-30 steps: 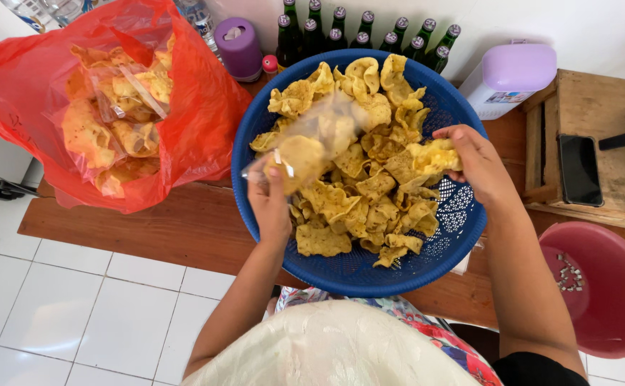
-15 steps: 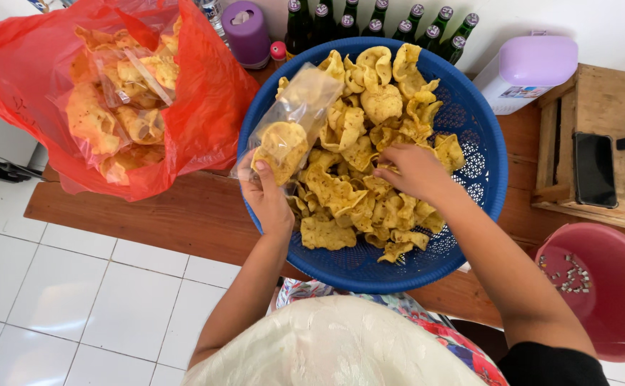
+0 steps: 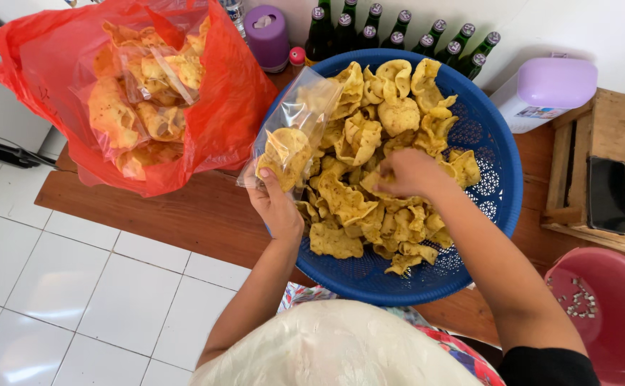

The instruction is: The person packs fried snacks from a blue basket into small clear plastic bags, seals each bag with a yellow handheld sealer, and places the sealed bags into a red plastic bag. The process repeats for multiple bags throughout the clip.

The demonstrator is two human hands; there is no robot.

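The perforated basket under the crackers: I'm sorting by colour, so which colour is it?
Blue, a round perforated basket, seen clearly in the head view.

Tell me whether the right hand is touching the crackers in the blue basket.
Touching. The head view shows the right hand resting on the yellow crackers in the blue basket, its fingers curled into the pile.

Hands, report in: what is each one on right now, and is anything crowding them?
Left hand grips clear bag, part-filled with crackers. Right hand down in yellow crackers in blue basket. Red bag touching the basket's left rim.
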